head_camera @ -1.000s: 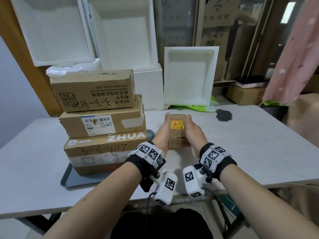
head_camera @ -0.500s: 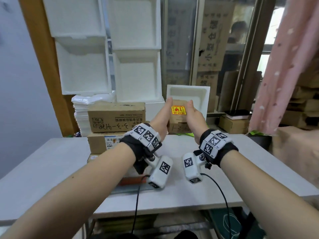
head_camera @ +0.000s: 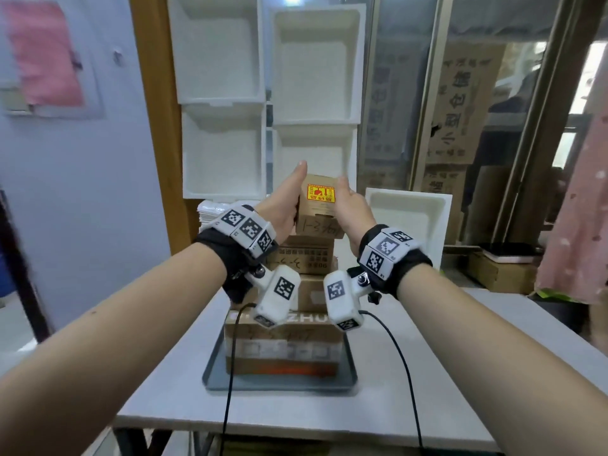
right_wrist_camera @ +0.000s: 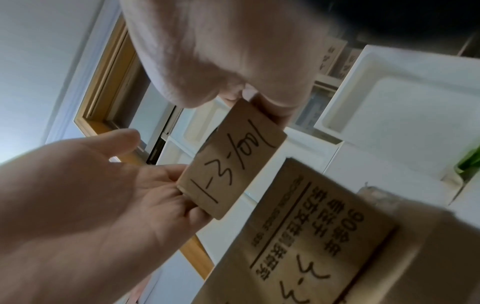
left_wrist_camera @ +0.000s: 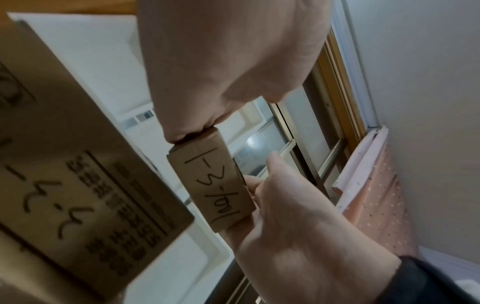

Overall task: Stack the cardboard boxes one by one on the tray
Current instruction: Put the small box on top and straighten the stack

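Both hands are gripping the small cardboard box (head_camera: 318, 205) now, left hand (head_camera: 283, 201) and right hand (head_camera: 352, 209) clamping its sides, holding it up over the three boxes (head_camera: 296, 327) stacked on the grey tray (head_camera: 279, 385). Whether it's touching the top box (head_camera: 304, 256), I can't tell.

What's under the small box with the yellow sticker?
The small box, held by left hand and right hand, is over the three-box stack on the tray. Contact is hidden.
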A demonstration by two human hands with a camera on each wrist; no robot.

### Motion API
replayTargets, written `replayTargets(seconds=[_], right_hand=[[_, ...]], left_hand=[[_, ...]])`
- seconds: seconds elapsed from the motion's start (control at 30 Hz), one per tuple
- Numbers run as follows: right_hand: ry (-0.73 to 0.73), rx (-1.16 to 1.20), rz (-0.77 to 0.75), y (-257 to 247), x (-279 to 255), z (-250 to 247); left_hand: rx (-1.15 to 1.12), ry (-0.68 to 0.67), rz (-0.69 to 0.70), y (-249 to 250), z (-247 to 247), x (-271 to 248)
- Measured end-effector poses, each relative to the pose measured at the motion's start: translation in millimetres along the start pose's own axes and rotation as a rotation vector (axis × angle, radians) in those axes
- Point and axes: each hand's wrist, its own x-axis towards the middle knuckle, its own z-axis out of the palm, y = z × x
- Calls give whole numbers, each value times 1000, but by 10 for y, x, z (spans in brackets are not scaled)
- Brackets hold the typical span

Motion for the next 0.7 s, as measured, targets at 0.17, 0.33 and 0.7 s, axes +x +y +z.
replayTargets(seconds=[0.17, 0.33, 0.7], right_hand=[[-43, -72, -30, -62, 109, 286], [-53, -173, -41, -47, 229, 412], [-69, -228, -107, -29, 351, 435]], left_hand=[[17, 19, 7, -22, -342, 120], [77, 40, -49, -83, -543, 258], [198, 173, -52, -59, -770, 511]])
